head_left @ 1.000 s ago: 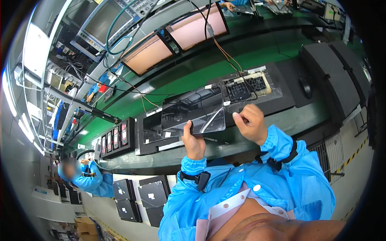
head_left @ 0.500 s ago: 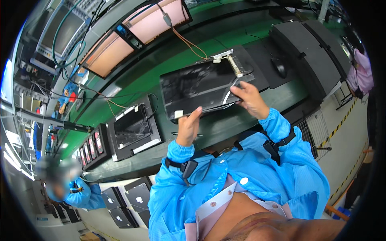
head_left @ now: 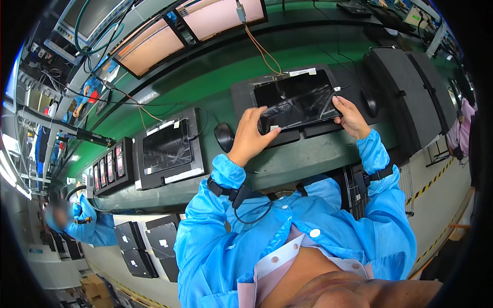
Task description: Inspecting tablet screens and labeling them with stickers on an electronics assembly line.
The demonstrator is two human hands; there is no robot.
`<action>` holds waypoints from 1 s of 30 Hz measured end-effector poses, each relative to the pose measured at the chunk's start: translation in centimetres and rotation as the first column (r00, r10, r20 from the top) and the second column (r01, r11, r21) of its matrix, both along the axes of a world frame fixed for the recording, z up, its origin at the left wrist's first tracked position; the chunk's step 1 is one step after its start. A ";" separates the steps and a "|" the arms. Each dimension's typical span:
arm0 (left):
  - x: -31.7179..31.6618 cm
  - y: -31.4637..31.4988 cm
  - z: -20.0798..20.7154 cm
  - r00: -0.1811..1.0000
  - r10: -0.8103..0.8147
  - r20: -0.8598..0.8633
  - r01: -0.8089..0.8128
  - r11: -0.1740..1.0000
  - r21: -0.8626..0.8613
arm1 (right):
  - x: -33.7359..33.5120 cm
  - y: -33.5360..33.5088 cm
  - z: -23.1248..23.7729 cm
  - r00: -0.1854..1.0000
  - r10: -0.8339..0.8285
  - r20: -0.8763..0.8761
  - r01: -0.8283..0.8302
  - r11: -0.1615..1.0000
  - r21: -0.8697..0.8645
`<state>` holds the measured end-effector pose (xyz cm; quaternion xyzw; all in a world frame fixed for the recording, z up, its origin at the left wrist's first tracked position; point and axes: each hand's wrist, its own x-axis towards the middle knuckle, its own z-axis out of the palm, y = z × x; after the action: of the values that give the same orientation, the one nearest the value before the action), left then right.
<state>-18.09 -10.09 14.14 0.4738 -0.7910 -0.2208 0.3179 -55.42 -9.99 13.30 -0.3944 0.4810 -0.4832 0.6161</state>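
A thin black glossy display panel [head_left: 303,105] lies at a slant over a dark foam holder [head_left: 241,92] on the bench, with a small white tab at its near edge. My left hand [head_left: 251,136] is at the panel's left near corner, thumb and fingers spread apart. Its thumb touches the near edge by the tab, and its fingertips reach the left side. At the right end, my right hand [head_left: 353,119] pinches the panel's edge, thumb on top and the other fingers partly hidden below.
A black mouse [head_left: 223,137] sits by my left hand, another mouse [head_left: 370,103] at the right. Leftward are a second panel [head_left: 167,149] in a holder and a black box [head_left: 113,167]. Large black cases [head_left: 403,92] stand right. Cables hang from the monitors [head_left: 221,18]. A co-worker [head_left: 90,226] is at left.
The panel has moved away from me and lower over the foam holder. My left hand has opened wider around its corner; my right hand keeps its edge. The view has shifted slightly.
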 end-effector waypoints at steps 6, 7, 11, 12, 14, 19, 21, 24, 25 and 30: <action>-0.6 -3.0 -1.0 0.969 -0.038 0.243 0.026 0.998 0.055 | -0.8 -0.9 -0.4 0.998 -0.034 0.061 0.028 0.995 0.098; -0.7 -3.2 -1.2 0.965 -0.047 0.259 0.027 0.996 0.080 | -1.0 -1.1 -0.4 0.997 -0.049 0.058 0.040 0.988 0.150; -0.6 -3.3 -2.0 0.949 -0.041 0.313 0.053 0.998 -0.030 | -1.2 -1.6 0.7 0.999 -0.010 -0.049 0.021 0.974 0.227; -0.5 -3.2 -2.1 0.944 -0.042 0.326 0.058 0.998 -0.039 | -1.1 -1.7 1.1 0.990 -0.021 -0.142 0.060 0.960 0.275; -0.5 -3.1 -2.4 0.936 -0.053 0.348 0.076 0.996 -0.054 | -0.6 -1.7 2.3 0.852 0.138 -0.505 -0.019 0.972 0.235; -0.6 -3.1 -3.0 0.951 -0.049 0.306 0.079 0.993 -0.088 | -0.3 0.0 3.9 0.207 0.117 -0.971 -0.190 0.979 0.077; -0.6 -3.3 -3.2 0.964 -0.041 0.263 0.073 0.991 -0.110 | -0.8 0.5 3.4 0.149 -0.018 -0.989 -0.266 0.962 -0.058; -0.6 -3.4 -3.7 0.973 -0.011 0.232 0.040 0.992 -0.121 | -1.7 0.5 2.0 0.132 -0.087 -0.987 -0.293 0.948 -0.122; -0.5 -3.4 -3.8 0.977 0.005 0.215 0.023 0.992 -0.126 | -1.7 0.6 1.4 0.150 -0.133 -0.980 -0.287 0.942 -0.172; -1.2 -3.3 -4.2 0.986 0.016 0.163 0.007 0.990 -0.141 | -1.1 1.6 1.1 0.333 -0.302 -0.893 -0.158 0.916 -0.369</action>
<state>-19.28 -13.36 9.97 0.4684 -0.8270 -0.1240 0.2850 -56.55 -8.35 14.40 -0.6914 0.6570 -0.2796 0.1101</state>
